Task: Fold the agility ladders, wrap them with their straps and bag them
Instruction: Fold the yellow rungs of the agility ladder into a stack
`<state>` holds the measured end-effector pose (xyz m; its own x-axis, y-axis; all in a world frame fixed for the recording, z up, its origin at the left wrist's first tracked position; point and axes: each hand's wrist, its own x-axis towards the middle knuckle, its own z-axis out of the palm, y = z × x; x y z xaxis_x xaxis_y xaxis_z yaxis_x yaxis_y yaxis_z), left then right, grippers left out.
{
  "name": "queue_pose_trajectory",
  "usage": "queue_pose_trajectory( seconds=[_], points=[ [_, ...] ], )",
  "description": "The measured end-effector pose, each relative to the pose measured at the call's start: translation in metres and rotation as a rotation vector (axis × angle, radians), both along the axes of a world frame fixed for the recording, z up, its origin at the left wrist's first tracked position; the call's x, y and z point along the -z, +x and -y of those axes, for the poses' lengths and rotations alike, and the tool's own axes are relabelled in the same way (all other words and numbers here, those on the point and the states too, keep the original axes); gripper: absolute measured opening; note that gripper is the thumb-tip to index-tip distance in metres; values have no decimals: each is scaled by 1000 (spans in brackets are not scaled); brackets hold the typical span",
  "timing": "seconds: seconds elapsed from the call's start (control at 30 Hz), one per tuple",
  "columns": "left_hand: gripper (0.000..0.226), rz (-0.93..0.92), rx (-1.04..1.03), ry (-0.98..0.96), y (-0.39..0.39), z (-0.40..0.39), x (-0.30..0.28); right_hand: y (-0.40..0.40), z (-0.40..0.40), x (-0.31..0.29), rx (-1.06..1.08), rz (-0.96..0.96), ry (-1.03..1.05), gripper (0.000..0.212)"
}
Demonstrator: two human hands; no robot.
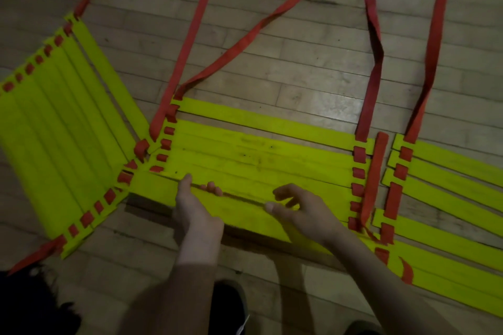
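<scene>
The middle ladder (261,155) lies on the wooden floor (299,68), with its yellow rungs gathered side by side in front of the person. The left ladder (62,128) lies fanned at an angle, its near corner touching the middle one, and the right ladder (449,185) lies just beside the other end. The red straps (196,24) run away toward the far edge of the view.

The left hand (194,204) grips the nearest rung (245,209), with the thumb on top and the fingers curled over its far edge. The right hand (296,208) is loosely curled above the same rung; it seems to pinch the rung's edge between thumb and forefinger, but the picture is dim, so I cannot say this for sure.

I judge that the step in hand is to collect the rungs of the middle ladder into one pile. To do it well, both hands should hold the rung near its two ends, not only in the middle, so that it stays level. Each rung should land squarely on the one below, with the strap loops folded to the sides and not trapped between rungs.
</scene>
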<state>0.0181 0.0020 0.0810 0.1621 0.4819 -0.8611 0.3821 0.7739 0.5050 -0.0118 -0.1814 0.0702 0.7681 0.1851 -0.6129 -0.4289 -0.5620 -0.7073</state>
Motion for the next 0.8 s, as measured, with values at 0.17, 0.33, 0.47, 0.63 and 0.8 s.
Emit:
queue_pose_trajectory(
  seconds=[0.17,0.33,0.47,0.63,0.8],
  points=[
    [16,-71,130,-33,9,7,-33,22,6,-43,-349,-64,-86,60],
    [37,-119,298,-24,-6,-5,-24,39,8,-29,-133,44,-57,38],
    [34,-149,253,-38,-6,-11,-6,86,34,27,-180,235,-541,63],
    [44,-230,224,-53,-12,-12,7,119,61,63,-307,171,-748,105],
    [29,-68,231,-82,-7,-7,6,112,55,65,-359,90,-750,87]
  ],
)
